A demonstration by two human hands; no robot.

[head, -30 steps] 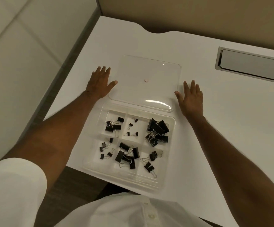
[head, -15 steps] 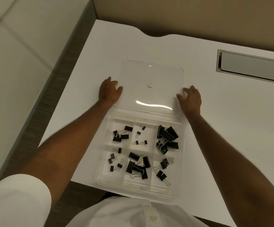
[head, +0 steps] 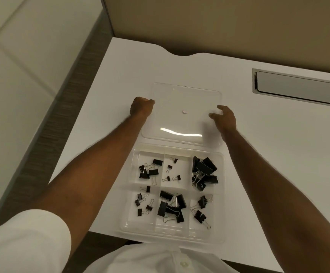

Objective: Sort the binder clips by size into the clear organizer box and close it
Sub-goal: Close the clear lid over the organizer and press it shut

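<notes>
The clear organizer box point(head: 172, 231) lies open at the white desk's point(head: 258, 174) near edge, black binder clips point(head: 204, 172) sorted in its compartments. Beyond them, its flat lid point(head: 183, 101) is gripped at both side edges by the left hand point(head: 141, 108) and right hand point(head: 225, 119).

The binder clips point(head: 204, 171) are black with silvery wire handles. The organizer box point(head: 222, 194) and its lid point(head: 181, 99) are clear. The desk point(head: 278, 154) is white, the sleeve point(head: 22, 239) white, the wall point(head: 219, 22) tan.
</notes>
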